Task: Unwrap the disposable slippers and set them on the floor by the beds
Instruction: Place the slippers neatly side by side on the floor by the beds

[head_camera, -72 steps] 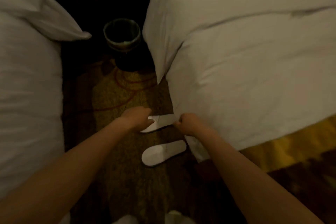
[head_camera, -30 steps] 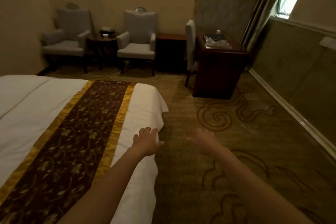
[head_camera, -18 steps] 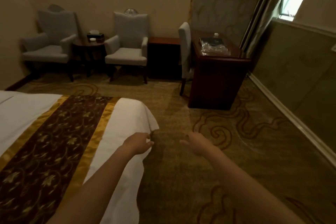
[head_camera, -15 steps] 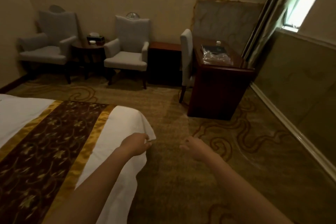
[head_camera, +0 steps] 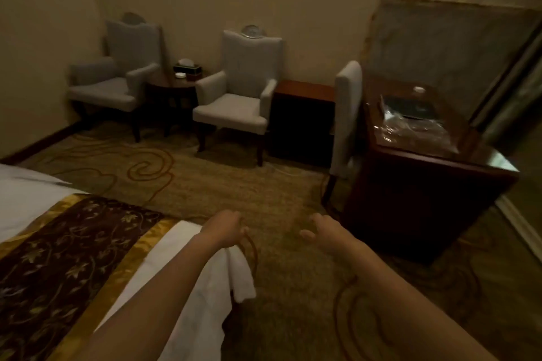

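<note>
Both hands, left (head_camera: 225,228) and right (head_camera: 324,228), hang loosely open, each grip empty, beside the white bed (head_camera: 187,278) corner; crinkled plastic (head_camera: 413,132) lies on the dark tabletop (head_camera: 481,161) beyond.

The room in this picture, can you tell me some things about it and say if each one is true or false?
1. Both hands are empty. True: the left hand and right hand hold nothing.
2. The slippers lie on the carpet between the hands. False: no slippers show anywhere in this view.
3. Two grey armchairs stand by the far wall. True: one armchair on the left, another beside the small round table.
4. The desk top is bare. False: the desk has crinkled clear plastic lying on it.
5. The bed runner is plain blue. False: the runner is dark brown with gold edges.
</note>
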